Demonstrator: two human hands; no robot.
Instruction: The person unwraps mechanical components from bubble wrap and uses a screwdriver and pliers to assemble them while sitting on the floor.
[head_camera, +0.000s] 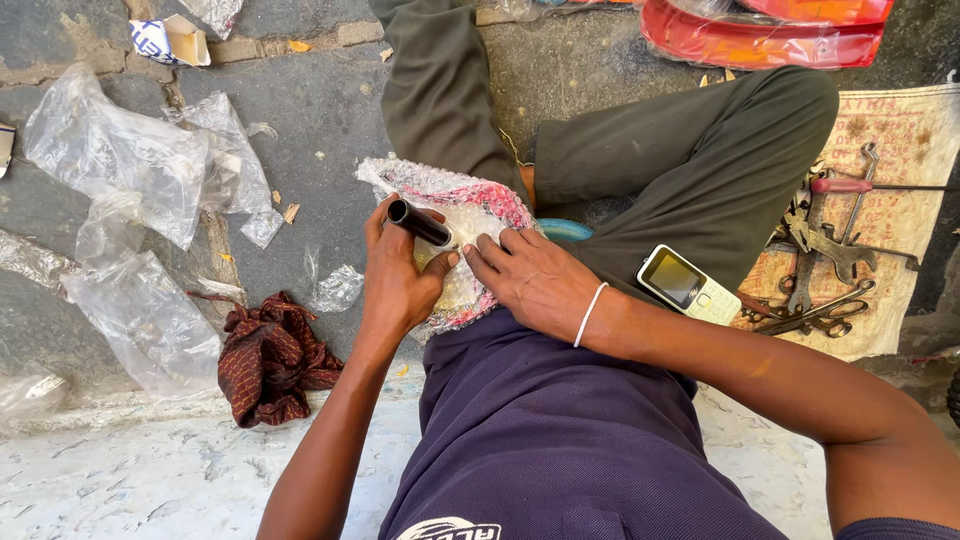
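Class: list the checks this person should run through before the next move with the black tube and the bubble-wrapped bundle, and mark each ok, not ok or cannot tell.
1. Left hand grips black tube: ok.
2. Right hand steadies bundle: ok.
3. Bundle unwrapped: not ok, bubble wrap covers it.
4. Tube end free of dirt: cannot tell.
5. Phone secure on thigh: not ok, it lies loose.
6. Tools within reach on cloth: ok.

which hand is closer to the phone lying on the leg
The right hand. It rests on the bubble-wrapped bundle just left of the phone in the picture. The left hand is farther away, on the bundle's other side, holding a black tube.
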